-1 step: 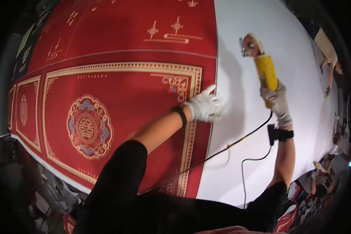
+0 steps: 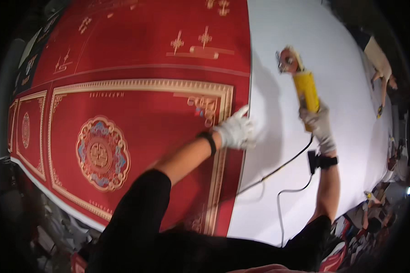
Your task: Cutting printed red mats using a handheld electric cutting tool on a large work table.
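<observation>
A red printed carpet (image 2: 168, 118) with gold borders and medallions lies at the left, its right edge meeting a wide white sheet (image 2: 264, 191). My left hand (image 2: 236, 130), in a pale glove, is at that edge with its fingers spread and nothing in them. Whether it presses on the material I cannot tell. My gloved right hand (image 2: 319, 122) is wrapped round the yellow body of a corded electric rotary cutter (image 2: 306, 88). The cutter's round head points away from me, over the white sheet. Its dark cord (image 2: 287, 162) runs back toward my body.
A second thin cable (image 2: 280, 207) hangs from the black wrist strap (image 2: 323, 161) on my right arm. At the far right a person (image 2: 380, 61) bends over the white sheet, with other people lower right. Cluttered dark floor (image 2: 45, 218) shows at lower left.
The whole view has shifted slightly, so the carpet pattern sits a little lower. My right hand and the cutter appear slightly lower and further left. Both hands keep their poses.
</observation>
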Motion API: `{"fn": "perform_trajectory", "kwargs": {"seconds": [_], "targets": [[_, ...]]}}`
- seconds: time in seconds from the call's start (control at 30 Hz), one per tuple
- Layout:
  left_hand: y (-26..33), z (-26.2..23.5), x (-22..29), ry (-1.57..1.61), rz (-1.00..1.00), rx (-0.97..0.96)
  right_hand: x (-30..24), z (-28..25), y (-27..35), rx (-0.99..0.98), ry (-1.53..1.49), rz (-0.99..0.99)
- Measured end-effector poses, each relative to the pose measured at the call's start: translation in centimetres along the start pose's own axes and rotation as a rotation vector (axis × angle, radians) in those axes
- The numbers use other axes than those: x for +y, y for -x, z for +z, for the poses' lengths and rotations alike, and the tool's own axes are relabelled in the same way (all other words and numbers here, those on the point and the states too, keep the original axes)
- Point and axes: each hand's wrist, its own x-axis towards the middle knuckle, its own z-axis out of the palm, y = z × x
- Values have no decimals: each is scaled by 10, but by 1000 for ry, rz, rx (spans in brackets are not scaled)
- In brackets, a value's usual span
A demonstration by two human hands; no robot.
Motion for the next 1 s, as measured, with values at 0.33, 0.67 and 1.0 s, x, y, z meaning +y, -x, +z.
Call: {"fn": "perform_trajectory", "kwargs": {"seconds": [0.33,0.67,1.0], "targets": [[31,34,-1,-5,126,292,-36,-57,-32,378,299,-521],[-8,-6,-3,-14,35,-199,-70,-57,-42,2,745,-51],[15,11,3,139,148,540,-37,-7,-68,-248,1008,179]]}}
